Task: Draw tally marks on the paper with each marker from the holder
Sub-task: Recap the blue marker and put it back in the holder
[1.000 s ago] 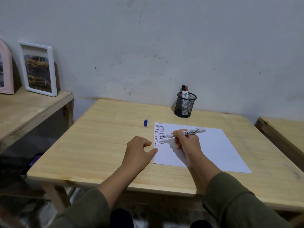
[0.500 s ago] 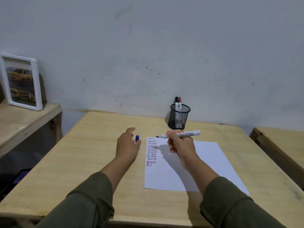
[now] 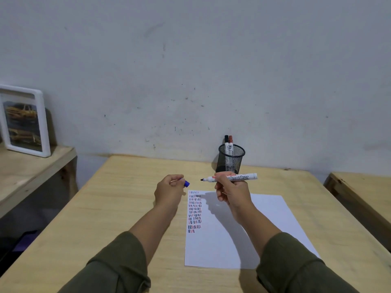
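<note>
Head: marker [image 3: 231, 177] in right hand [image 3: 232, 192]

**A plain wall and pale wood**

A grey-white wall [image 3: 211, 70], scuffed and speckled with dark marks, backs a light wooden table [image 3: 118, 208]. A lower wooden shelf [image 3: 31, 166] at left carries a white picture frame [image 3: 25, 121] (leaning on the wall). Another wooden surface [image 3: 364, 187] sits at right.

Blue cap [image 3: 186, 183], white marker [image 3: 231, 178], black mesh holder [image 3: 231, 160], white paper [image 3: 264, 225].
</note>
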